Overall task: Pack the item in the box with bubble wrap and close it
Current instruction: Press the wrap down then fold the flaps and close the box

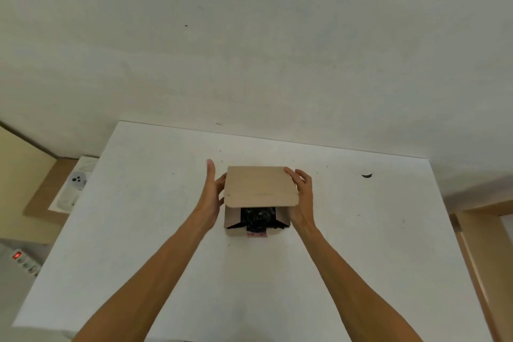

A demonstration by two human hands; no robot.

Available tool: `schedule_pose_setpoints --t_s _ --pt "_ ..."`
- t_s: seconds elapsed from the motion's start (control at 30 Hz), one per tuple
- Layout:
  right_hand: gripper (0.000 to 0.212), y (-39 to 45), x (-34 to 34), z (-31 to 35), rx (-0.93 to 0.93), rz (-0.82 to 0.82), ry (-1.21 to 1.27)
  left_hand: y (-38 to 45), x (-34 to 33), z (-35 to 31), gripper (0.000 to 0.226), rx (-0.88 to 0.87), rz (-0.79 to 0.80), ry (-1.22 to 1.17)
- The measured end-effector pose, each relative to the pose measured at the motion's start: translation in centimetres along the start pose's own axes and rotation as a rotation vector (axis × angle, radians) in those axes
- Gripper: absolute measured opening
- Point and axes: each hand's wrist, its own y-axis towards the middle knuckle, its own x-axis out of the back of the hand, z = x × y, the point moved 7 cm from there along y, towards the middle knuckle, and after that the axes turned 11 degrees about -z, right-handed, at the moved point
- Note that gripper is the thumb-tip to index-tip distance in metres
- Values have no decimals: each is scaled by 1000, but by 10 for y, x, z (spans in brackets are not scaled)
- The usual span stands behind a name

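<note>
A small brown cardboard box (232, 221) sits in the middle of the white table (138, 203). Its lid flap (259, 186) is tilted down over the opening, with the front edge raised a little. Through the gap a dark item in bubble wrap (258, 218) shows between two folded-in side flaps. My left hand (212, 191) is at the box's left side, fingers straight and apart, thumb touching the lid's left edge. My right hand (302, 197) grips the lid's right edge and the box's right side.
A small dark scrap (367, 175) lies on the table at the back right. Left of the table, a white object with dark dots (77, 180) rests on a lower surface. A power strip with a red light (23, 259) lies on the floor at lower left. A wall stands behind the table.
</note>
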Motion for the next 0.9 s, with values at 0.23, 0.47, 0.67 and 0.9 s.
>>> schedule_pose_setpoints --t_s 0.23,0.47,0.67,0.9 --pt "36 -26 19 6 -127 207 50 -7 3 -11 60 -68 132 317" --pt "75 -75 29 -9 247 222 -339 -18 0 -9 90 -331 -24 449" --pt "59 -81 22 -18 452 96 -474 -37 -4 24 106 -781 196 1060" --pt "57 -86 19 -22 524 35 -488 -36 -1 27 84 -827 189 1174"
